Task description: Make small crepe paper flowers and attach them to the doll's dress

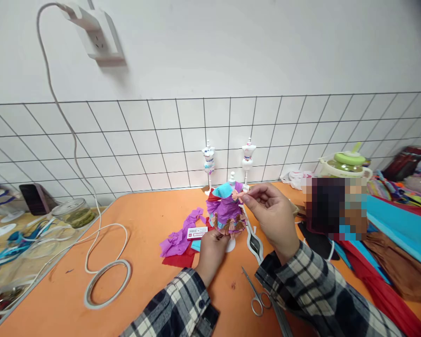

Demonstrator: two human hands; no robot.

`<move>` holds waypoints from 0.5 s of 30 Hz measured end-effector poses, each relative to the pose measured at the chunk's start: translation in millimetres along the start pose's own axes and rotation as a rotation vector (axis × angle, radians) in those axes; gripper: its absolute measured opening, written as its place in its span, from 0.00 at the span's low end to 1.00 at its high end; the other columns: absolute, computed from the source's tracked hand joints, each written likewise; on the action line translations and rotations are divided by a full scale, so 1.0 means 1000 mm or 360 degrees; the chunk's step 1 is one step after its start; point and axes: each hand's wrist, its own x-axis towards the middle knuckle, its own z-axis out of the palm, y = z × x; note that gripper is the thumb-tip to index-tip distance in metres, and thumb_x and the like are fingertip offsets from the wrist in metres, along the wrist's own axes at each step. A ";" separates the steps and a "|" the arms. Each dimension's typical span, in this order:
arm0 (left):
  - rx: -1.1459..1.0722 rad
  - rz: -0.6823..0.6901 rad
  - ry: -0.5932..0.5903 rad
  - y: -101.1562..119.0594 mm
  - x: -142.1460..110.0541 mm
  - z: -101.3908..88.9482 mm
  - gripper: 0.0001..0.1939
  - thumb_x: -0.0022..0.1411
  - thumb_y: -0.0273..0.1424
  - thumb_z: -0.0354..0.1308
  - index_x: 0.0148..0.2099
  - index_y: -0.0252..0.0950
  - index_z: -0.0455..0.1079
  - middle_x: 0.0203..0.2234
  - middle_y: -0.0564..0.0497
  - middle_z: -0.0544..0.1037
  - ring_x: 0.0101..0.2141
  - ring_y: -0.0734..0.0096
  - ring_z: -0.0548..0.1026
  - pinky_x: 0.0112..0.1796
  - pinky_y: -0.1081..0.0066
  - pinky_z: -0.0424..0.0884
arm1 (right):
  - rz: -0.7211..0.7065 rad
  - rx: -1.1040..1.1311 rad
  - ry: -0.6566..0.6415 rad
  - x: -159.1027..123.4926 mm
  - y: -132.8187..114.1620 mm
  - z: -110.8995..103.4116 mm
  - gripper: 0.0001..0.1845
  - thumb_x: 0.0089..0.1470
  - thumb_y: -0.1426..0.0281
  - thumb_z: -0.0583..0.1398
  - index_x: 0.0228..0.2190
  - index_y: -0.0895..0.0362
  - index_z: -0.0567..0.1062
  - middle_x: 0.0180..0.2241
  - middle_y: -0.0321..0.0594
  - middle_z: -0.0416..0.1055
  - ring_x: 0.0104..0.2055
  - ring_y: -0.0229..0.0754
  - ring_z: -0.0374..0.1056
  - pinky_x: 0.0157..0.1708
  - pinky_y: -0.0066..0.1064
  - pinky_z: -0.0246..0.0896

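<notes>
A miniature dress form (232, 177) stands in the middle, wearing a purple crepe-paper dress (226, 209) with a blue piece at the chest and a brown and pink fringed hem. My left hand (213, 250) is closed low at the hem, holding the form near its stand; the fingertips are partly hidden under the skirt. Between thumb and forefinger, my right hand (270, 210) pinches a small peach paper bow (237, 195) against the upper right side of the dress.
Two white dress forms, one left (208, 159) and one right (248, 157), stand by the tiled wall. Scissors (257, 295) lie in front, a tape roll (107, 284) left. Purple paper (182, 236) lies beside the dress; coloured paper (400, 224) and a green-lidded jug (349, 161) are right.
</notes>
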 end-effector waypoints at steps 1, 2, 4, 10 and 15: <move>0.0009 -0.0001 -0.0002 0.000 0.000 0.000 0.12 0.51 0.34 0.55 0.21 0.32 0.71 0.19 0.53 0.72 0.21 0.74 0.65 0.24 0.76 0.59 | -0.0036 -0.0003 -0.0012 0.001 0.000 0.000 0.11 0.48 0.64 0.66 0.28 0.56 0.72 0.28 0.36 0.71 0.31 0.38 0.69 0.30 0.28 0.66; 0.0016 -0.0001 -0.0006 0.000 0.000 -0.001 0.12 0.50 0.34 0.54 0.21 0.32 0.71 0.18 0.53 0.72 0.21 0.74 0.65 0.24 0.76 0.59 | -0.0061 -0.0003 -0.0038 0.002 -0.001 -0.001 0.11 0.48 0.64 0.66 0.28 0.56 0.72 0.28 0.37 0.72 0.31 0.38 0.69 0.31 0.29 0.67; 0.0025 0.0005 -0.0016 0.000 0.001 -0.001 0.11 0.50 0.33 0.53 0.22 0.32 0.72 0.19 0.53 0.73 0.21 0.73 0.66 0.25 0.75 0.61 | -0.0084 -0.0022 -0.0116 0.005 -0.001 -0.005 0.11 0.48 0.63 0.67 0.27 0.56 0.72 0.27 0.37 0.72 0.30 0.38 0.69 0.30 0.29 0.67; 0.0056 0.0011 -0.0025 -0.001 0.004 -0.002 0.12 0.49 0.33 0.53 0.25 0.32 0.75 0.20 0.52 0.75 0.22 0.72 0.67 0.26 0.75 0.62 | -0.0065 -0.0151 -0.0144 0.009 -0.004 -0.012 0.11 0.47 0.64 0.67 0.27 0.56 0.73 0.27 0.37 0.72 0.27 0.37 0.66 0.25 0.28 0.63; 0.0121 0.0015 -0.0006 0.003 0.003 -0.003 0.12 0.49 0.34 0.53 0.24 0.32 0.74 0.17 0.54 0.71 0.21 0.73 0.65 0.25 0.75 0.61 | -0.0084 -0.0168 0.0002 0.008 0.003 -0.004 0.08 0.48 0.67 0.66 0.29 0.56 0.72 0.27 0.36 0.71 0.27 0.37 0.66 0.25 0.27 0.62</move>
